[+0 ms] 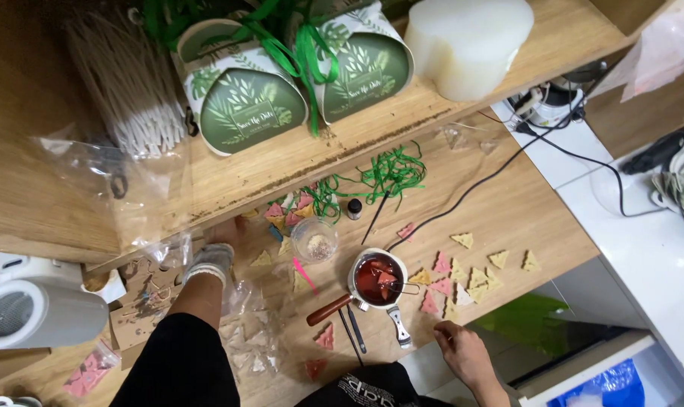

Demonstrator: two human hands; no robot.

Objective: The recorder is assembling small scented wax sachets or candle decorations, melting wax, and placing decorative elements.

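Two arched white-and-green leaf-printed gift boxes [296, 83] with oval dark-green labels [250, 114] stand on the wooden shelf [402, 120].

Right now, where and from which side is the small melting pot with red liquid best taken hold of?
By the wooden handle of the melting pot, coming from the lower left: it sticks out clear of the red liquid. The left hand is nearer that side.

1. Worktop [508, 211] – light wood, matt, visible grain.
2. Small pot [377, 279] – pale enamel-like body, glossy dark red liquid inside, smooth brown wooden handle.
3. Left hand [212, 260] – covered by a knitted cloth glove, rough weave.
4. Right hand [462, 350] – bare.
5. Triangular pieces [474, 279] – matt, waxy, pink and cream.
6. Ribbon [391, 173] – green, slightly glossy.
7. Gift boxes [251, 105] – printed card, satin finish.
8. Bags [100, 173] – clear glossy plastic film.
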